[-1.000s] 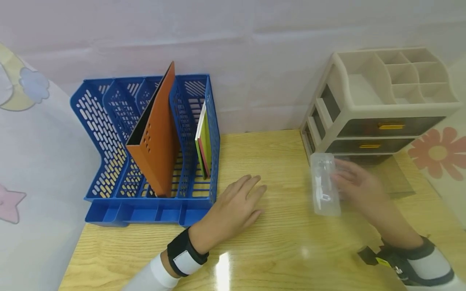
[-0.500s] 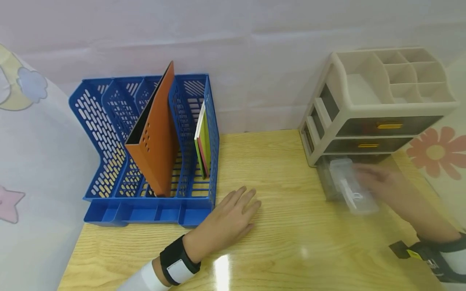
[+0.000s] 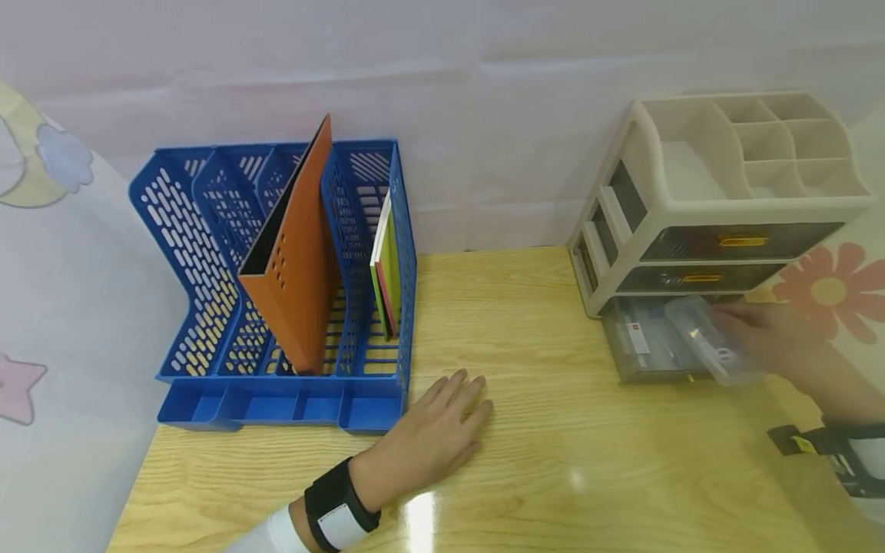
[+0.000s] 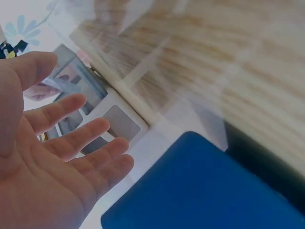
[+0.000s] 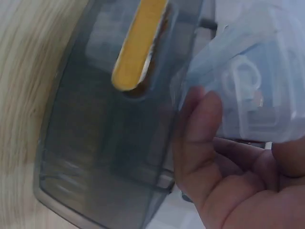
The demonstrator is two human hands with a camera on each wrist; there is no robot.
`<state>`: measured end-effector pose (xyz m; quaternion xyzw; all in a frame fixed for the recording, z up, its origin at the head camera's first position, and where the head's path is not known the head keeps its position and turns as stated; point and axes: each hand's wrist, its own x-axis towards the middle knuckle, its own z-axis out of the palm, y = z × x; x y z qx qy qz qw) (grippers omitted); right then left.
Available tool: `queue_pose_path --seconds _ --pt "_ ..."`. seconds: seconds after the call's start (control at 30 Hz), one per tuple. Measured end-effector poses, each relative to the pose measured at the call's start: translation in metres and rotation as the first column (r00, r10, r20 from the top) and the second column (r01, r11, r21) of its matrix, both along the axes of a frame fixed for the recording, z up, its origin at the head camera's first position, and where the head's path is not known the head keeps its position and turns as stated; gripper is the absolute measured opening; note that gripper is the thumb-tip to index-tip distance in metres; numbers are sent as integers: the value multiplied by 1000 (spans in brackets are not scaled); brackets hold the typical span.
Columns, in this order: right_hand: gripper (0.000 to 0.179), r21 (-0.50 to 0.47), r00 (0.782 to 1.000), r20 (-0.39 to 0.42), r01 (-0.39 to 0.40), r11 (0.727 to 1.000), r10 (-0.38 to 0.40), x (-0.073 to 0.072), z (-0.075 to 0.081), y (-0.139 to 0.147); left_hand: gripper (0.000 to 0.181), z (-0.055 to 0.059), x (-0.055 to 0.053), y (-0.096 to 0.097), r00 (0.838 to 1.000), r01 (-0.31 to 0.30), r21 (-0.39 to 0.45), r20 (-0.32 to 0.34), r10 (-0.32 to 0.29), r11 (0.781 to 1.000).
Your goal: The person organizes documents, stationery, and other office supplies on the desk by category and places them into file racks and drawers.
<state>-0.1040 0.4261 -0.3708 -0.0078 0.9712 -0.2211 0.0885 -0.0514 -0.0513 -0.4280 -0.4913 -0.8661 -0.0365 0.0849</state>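
Note:
My right hand (image 3: 781, 338) grips a clear plastic case (image 3: 705, 338) by its right side, holding it tilted over the pulled-out bottom drawer (image 3: 618, 349). Small white items show inside the case, too blurred to name. Within the drawer lies a white label-like piece (image 3: 638, 338) beside other pale things. The right wrist view has the case (image 5: 271, 71) just behind the smoky drawer front with its yellow handle (image 5: 140, 47). My left hand (image 3: 435, 426) rests on the table, its fingers loosely spread and holding nothing, near the blue file rack (image 3: 404, 307).
A cream desktop organizer (image 3: 664, 201) stands at the right, its two upper drawers closed. In the blue rack stand an orange folder (image 3: 304, 284) and several thin booklets (image 3: 387, 269). Wood-grain table (image 3: 512, 330) lies between rack and organizer; a pale cloth (image 3: 484, 115) hangs behind.
My right hand has carried the clear case rightward from the organizer's lower left corner, tilting it over the pulled-out drawer. My left hand has slid slightly toward the front and come down.

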Motion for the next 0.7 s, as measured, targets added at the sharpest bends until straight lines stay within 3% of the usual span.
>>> queue_pose_path --seconds 0.27,0.47,0.7 --pt "41 83 990 -131 -32 996 43 -13 -10 1 50 -1 2 -2 1000 -1 -6 18 1 1000" --pt "28 76 955 -296 8 997 15 -19 -24 -4 47 -3 2 -2 1000 -5 -7 22 6 1000" --pt "27 121 934 -357 30 992 15 -18 -43 -4 47 -4 0 -3 1000 -12 -12 25 12 1000"
